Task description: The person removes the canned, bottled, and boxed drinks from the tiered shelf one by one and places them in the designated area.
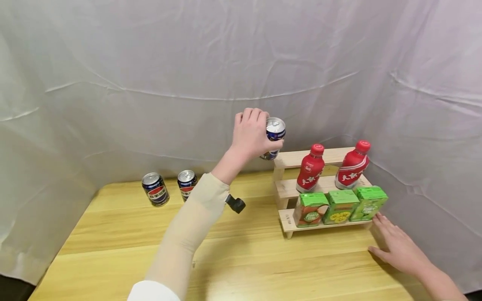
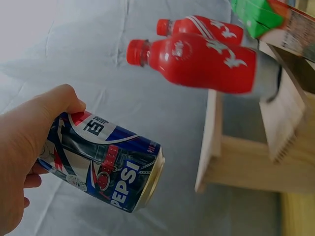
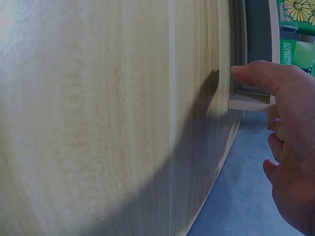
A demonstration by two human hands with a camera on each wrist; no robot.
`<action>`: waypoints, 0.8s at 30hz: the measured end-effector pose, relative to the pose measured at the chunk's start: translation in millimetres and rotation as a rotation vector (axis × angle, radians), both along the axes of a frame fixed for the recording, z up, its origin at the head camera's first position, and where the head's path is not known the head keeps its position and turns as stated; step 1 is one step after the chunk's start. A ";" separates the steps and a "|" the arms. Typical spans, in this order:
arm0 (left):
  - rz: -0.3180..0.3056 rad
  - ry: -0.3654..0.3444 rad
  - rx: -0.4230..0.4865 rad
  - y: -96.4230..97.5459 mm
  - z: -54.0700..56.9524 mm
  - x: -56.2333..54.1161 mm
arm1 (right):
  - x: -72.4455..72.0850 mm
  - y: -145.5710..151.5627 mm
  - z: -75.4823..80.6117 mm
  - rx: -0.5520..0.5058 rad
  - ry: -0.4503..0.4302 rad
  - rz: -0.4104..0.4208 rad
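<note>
My left hand (image 1: 250,133) grips a blue Pepsi can (image 1: 276,126) around its side, raised just off the left end of the top step of a three-tier wooden rack (image 1: 295,159). In the left wrist view the can (image 2: 103,160) is tilted relative to the frame, its printed side in full sight. By the rack's lower right end rests my right hand (image 1: 401,248), fingers extended. The right wrist view has its thumb (image 3: 261,76) apart from the fingers; whether the fingertips touch the rack is hard to tell.
Two red bottles (image 1: 310,169) stand on the middle step. Green drink cartons (image 1: 340,207) line the bottom step. Two more cans (image 1: 156,190) stand at the left of the wooden table (image 1: 256,259). Grey cloth (image 1: 169,83) hangs behind and beside it.
</note>
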State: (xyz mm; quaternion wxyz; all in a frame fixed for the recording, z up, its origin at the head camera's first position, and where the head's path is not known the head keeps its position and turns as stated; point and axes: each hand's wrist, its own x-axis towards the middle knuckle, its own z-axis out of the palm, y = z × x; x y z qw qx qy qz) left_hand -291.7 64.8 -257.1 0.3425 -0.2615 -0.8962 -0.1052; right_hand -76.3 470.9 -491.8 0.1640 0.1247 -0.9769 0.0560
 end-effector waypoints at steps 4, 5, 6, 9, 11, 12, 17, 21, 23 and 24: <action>-0.006 -0.006 0.014 -11.4 -11.2 -2.1 | 1.4 3.7 1.7 0.007 0.006 0.005; -0.006 -0.007 0.016 -14.2 -13.6 -2.7 | 2.0 4.5 1.8 0.010 0.009 0.006; -0.005 -0.010 0.016 -17.1 -15.8 -3.2 | 2.6 5.2 1.9 0.013 0.011 0.007; 0.004 -0.023 0.012 -25.3 -21.8 -3.1 | 4.5 6.9 1.9 0.014 0.017 0.009; 0.011 -0.032 0.004 -30.5 -25.7 -3.0 | 5.4 7.7 1.6 0.014 0.018 0.010; 0.016 -0.036 0.000 -33.0 -27.8 -2.9 | 5.9 7.9 1.6 0.014 0.020 0.009; 0.040 -0.077 -0.019 -45.4 -38.9 -2.4 | 6.9 8.1 1.9 0.016 0.027 0.010; 0.050 -0.111 -0.028 -56.0 -49.7 -3.7 | 6.9 7.0 1.7 0.011 0.032 0.008; 0.062 -0.121 -0.038 -61.7 -55.7 -4.7 | 6.7 6.5 1.7 0.010 0.030 0.007; 0.069 -0.129 -0.044 -64.4 -58.9 -5.0 | 6.8 6.2 1.9 0.010 0.031 0.007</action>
